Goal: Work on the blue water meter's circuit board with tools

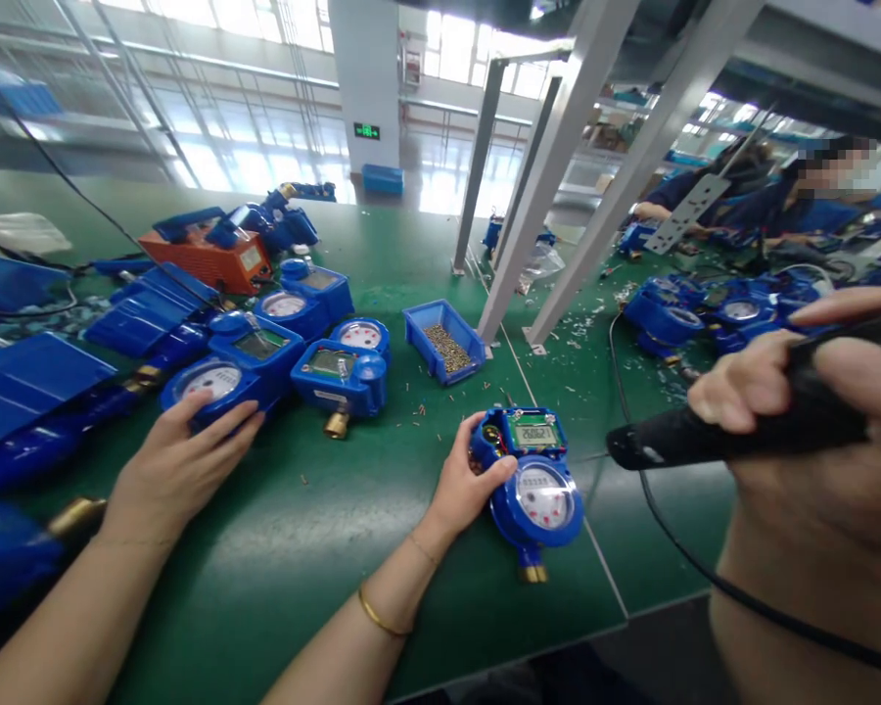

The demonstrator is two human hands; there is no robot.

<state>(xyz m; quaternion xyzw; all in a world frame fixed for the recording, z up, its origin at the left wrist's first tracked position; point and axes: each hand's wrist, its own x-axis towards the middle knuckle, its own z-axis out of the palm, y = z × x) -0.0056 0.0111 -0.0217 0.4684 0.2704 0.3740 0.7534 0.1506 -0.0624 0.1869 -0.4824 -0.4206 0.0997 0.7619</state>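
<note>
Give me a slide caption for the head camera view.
Left hand holds a blue water meter while right hand grips a black corded tool.

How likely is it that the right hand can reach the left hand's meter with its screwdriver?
Probably yes: the right hand holds the screwdriver beside the meter, bare table between; the left hand covers only its left edge.

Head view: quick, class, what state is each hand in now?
Left hand: closed around the blue water meter.
Right hand: closed, holding the black power tool.
</note>
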